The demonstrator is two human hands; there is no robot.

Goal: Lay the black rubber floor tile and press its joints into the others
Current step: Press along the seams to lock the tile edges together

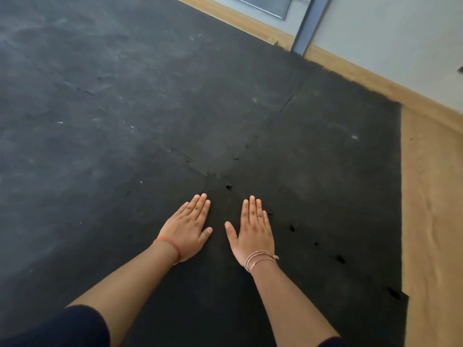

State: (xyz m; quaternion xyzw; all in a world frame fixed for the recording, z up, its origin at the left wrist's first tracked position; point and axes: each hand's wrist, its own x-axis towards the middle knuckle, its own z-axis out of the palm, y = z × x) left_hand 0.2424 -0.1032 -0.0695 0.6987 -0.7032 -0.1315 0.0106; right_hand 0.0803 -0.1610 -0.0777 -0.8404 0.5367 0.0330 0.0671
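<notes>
The black rubber floor tile lies flat in front of me, its far corner meeting the other black tiles where the toothed joints cross. My left hand rests palm down on the tile near its left joint, fingers together and flat. My right hand lies palm down beside it, fingers over the right-hand joint. Neither hand holds anything. Small dark gaps show along the right joint running toward me.
Dusty grey-black tiles cover the floor to the left and far side. Bare wooden floor runs along the right edge of the tiles. A wooden skirting and grey wall with a metal post stand at the far right.
</notes>
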